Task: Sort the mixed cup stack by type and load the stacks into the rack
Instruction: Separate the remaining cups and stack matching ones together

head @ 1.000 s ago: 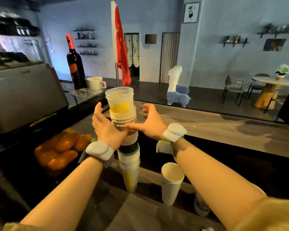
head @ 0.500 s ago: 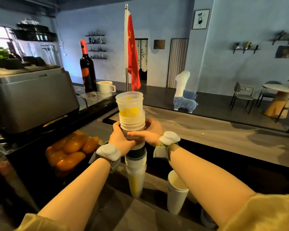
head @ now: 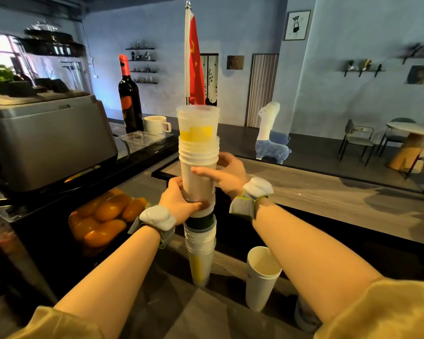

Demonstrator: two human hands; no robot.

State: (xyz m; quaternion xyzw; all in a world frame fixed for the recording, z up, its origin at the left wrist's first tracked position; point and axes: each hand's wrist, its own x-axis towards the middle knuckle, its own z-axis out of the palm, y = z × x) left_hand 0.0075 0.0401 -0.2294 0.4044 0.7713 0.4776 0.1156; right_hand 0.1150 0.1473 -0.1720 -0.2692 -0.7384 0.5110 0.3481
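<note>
A tall mixed cup stack (head: 198, 243) stands upright on the counter in front of me, with a dark cup in its middle. Its upper part is several nested translucent plastic cups (head: 197, 152) with a yellow label. My right hand (head: 227, 174) grips that translucent group from the right, thumb across its front. My left hand (head: 179, 201) wraps around the stack just below, at the joint above the dark cup. The translucent group is raised partway out of the lower cups. A single white paper cup (head: 261, 277) stands on the counter to the right of the stack.
A grey machine (head: 47, 135) sits at the left, with a bin of oranges (head: 101, 216) below it. Behind the stack are a wine bottle (head: 129, 99), a white mug (head: 155, 124) and a red flag (head: 195, 67). The long wooden bar top (head: 340, 199) runs to the right.
Both hands closed onto the stack from open positions beside it. The translucent upper cups have risen relative to the lower stack.
</note>
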